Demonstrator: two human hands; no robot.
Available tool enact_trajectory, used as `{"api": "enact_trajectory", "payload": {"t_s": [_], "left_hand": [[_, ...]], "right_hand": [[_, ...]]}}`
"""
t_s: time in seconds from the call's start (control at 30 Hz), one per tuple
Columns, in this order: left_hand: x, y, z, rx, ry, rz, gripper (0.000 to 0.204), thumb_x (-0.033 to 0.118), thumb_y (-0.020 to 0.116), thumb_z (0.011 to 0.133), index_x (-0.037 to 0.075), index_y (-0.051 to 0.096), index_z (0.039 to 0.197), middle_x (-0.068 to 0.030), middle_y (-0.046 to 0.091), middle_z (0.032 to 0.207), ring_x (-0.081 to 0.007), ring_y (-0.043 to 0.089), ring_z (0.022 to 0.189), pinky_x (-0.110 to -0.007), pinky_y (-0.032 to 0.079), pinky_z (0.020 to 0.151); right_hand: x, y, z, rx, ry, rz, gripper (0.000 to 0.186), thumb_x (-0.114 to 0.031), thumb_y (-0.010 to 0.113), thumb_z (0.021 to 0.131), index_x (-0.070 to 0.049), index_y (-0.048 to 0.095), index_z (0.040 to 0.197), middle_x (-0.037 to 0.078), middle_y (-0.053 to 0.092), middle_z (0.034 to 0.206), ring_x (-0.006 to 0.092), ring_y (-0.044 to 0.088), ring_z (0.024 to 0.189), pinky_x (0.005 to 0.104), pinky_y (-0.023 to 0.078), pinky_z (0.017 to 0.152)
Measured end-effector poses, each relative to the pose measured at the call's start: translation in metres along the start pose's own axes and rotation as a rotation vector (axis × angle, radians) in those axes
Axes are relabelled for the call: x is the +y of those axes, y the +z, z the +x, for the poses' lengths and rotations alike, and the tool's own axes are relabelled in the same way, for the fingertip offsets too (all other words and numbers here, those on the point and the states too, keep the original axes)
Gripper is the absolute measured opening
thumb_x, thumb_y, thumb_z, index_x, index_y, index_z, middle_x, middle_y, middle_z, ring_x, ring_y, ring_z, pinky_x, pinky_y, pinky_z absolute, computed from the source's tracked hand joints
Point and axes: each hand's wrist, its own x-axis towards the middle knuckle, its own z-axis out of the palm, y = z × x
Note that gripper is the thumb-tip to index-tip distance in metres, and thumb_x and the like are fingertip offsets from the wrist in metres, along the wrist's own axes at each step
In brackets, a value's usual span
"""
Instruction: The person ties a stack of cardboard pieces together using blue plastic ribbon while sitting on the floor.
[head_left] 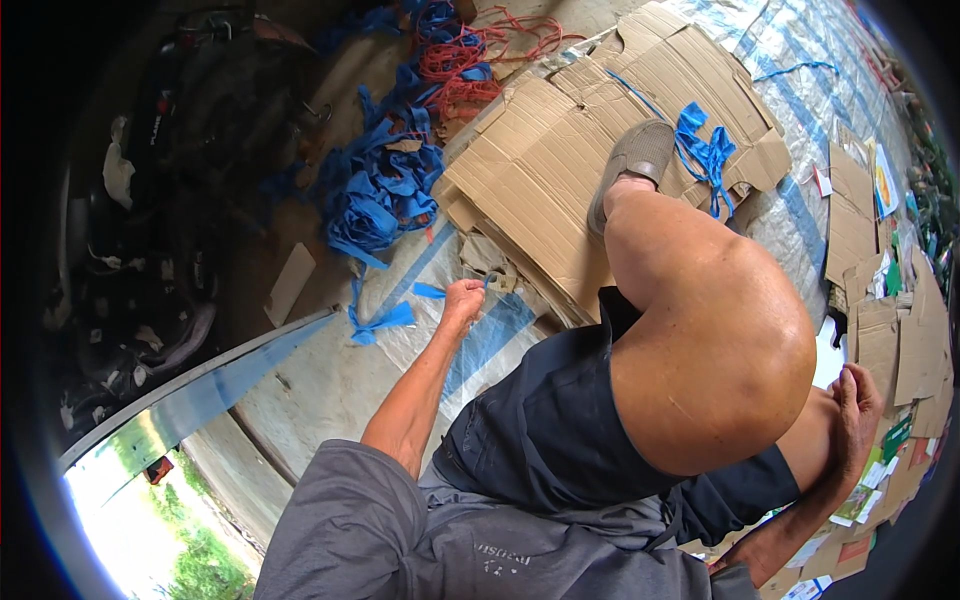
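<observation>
— Where the left hand (464,300) is seen, just left of the frame's centre, what is held in it?

— A blue plastic strap (432,291) is gripped in a closed fist; its short end is seen sticking out to the left of the knuckles. The arm is stretched up from the lower middle of the frame.

— And the right hand (858,405)?

— It is found at the right edge, beside the bent knee (720,340). The fingers are curled loosely against the leg and nothing is seen to be held; whether the thigh is merely touched or clasped cannot be told.

— What is seen around the strap?

— A heap of blue straps (380,195) is piled just above and left of the fist, and red cords (465,60) are tangled at the upper middle. Flattened cardboard (560,150) is spread in the upper centre, and a grey shoe (630,165) is planted on it. More blue strap (705,150) is looped beside that shoe. A woven plastic sheet (480,345) is laid under the fist, and cardboard pieces (900,340) are scattered along the right rim.
</observation>
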Motion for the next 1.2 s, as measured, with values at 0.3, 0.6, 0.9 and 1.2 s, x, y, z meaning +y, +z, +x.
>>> {"api": "enact_trajectory", "payload": {"t_s": [0.3, 0.6, 0.9, 1.2], "left_hand": [[0.06, -0.002, -0.04, -0.128, -0.017, -0.113, 0.011, 0.014, 0.065, 0.085, 0.004, 0.07, 0.083, 0.0015, 0.057, 0.064, -0.0076, 0.046, 0.05, -0.027, 0.033, 0.044], [0.104, -0.01, -0.064, -0.133, -0.028, -0.272, 0.009, 0.013, 0.063, 0.087, 0.006, 0.062, 0.081, 0.0051, 0.046, 0.058, -0.004, 0.031, 0.038, -0.023, 0.021, 0.034], [0.117, -0.018, -0.095, -0.134, 0.002, -0.347, 0.01, 0.012, 0.062, 0.088, 0.004, 0.062, 0.082, 0.0046, 0.047, 0.061, -0.003, 0.032, 0.038, -0.023, 0.02, 0.034], [0.121, -0.014, -0.096, -0.188, 0.035, -0.324, 0.016, 0.015, 0.065, 0.09, 0.009, 0.06, 0.076, 0.0091, 0.04, 0.056, -0.0017, 0.029, 0.039, -0.022, 0.02, 0.035]], "right_hand": [[0.004, 0.003, -0.001, 0.024, 0.005, 0.015, 0.023, -0.02, 0.058, 0.102, 0.001, 0.065, 0.111, 0.003, 0.064, 0.09, 0.0111, 0.058, 0.081, 0.0252, 0.049, 0.074], [-0.005, 0.009, -0.011, 0.108, -0.038, 0.026, 0.021, -0.017, 0.058, 0.102, 0.002, 0.064, 0.11, 0.001, 0.062, 0.09, 0.0098, 0.055, 0.078, 0.0237, 0.047, 0.072], [0.004, 0.006, -0.013, 0.108, -0.056, -0.005, 0.021, -0.016, 0.057, 0.102, 0.001, 0.064, 0.11, 0.0, 0.061, 0.089, 0.0092, 0.054, 0.078, 0.0238, 0.047, 0.071], [-0.012, 0.01, -0.019, 0.13, -0.048, 0.049, 0.018, -0.012, 0.059, 0.099, 0.002, 0.064, 0.109, 0.003, 0.063, 0.088, 0.0117, 0.056, 0.078, 0.0261, 0.047, 0.072]]}}
